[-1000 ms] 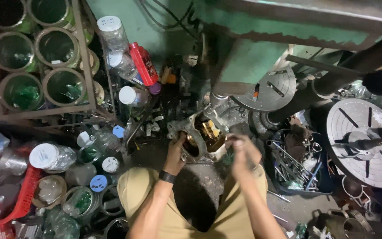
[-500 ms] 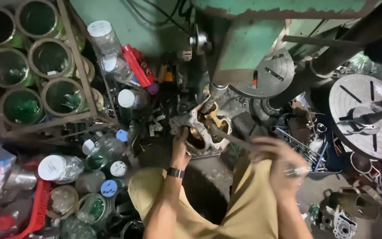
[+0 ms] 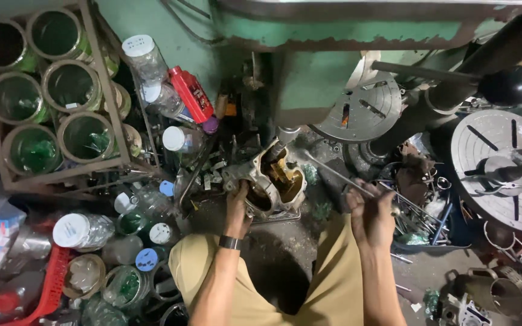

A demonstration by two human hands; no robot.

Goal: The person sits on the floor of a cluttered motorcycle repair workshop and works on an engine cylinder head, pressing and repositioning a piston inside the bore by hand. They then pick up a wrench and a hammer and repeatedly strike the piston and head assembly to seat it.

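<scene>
Metal housing point(image 3: 267, 181) sits at the centre of the frame, on the floor between your knees. Your left hand point(image 3: 237, 208) grips its near edge, while your right hand point(image 3: 370, 214), to its right, clenches a thin rod point(image 3: 333, 172).

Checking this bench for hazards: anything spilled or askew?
Clear jars lie tipped in a heap on the floor left of the left hand, which grips a metal housing. The right hand holds a thin rod.
</scene>
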